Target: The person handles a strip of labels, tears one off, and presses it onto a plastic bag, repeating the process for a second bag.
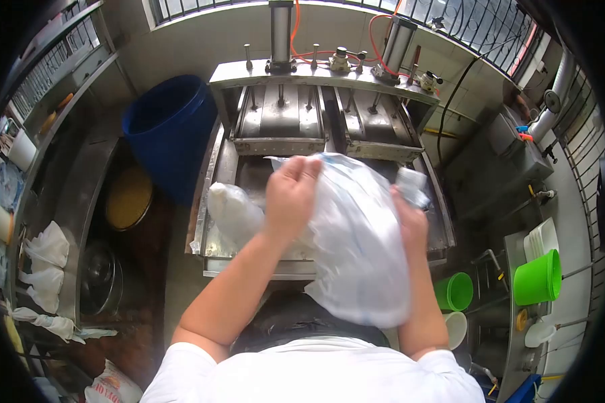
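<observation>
A large translucent white plastic bag (359,248) hangs in front of me, over the near edge of a metal press table (296,267). My left hand (292,191) pinches the bag's upper left corner, fingers closed. On the bag's right side is my right hand (410,218), its fingers closed round a small whitish-clear packet (412,183) that sticks up above them; what the packet is I cannot make out. Left of my left hand, a filled white bundle (232,211) lies on the table. Two metal press plates (279,144) sit behind the bag.
At the back left stands a blue barrel (181,148). Pneumatic cylinders (281,33) rise from the press frame. Green buckets (538,277) and a sink counter (511,269) are at the right. White cloths (47,262) hang at the left, and a printed sack (113,386) lies low left.
</observation>
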